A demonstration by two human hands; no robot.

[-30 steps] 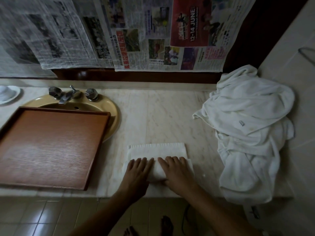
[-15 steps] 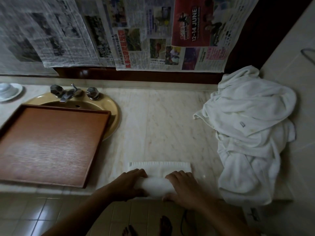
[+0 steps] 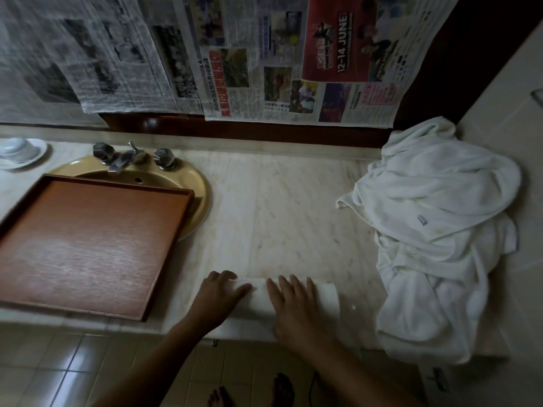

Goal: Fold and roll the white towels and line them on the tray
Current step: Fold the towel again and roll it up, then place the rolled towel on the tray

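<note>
Just beneath flat fingers (image 3: 293, 289), rolled towel (image 3: 326, 298).

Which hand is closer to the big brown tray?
Left. The left hand rests on the rolled towel, just right of the tray; the right hand rests farther right on that towel.

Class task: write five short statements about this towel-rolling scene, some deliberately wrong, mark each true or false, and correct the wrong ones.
1. The left hand and the right hand rest on a rolled towel at the front edge of the counter. True.
2. The wooden tray already holds rolled towels. False: no towel lies on it.
3. A heap of unrolled white towels lies right of the hands. True.
4. The tray stands clear of the sink. False: it partly covers the sink.
5. Newspaper sheets hang behind the counter. True.
</note>
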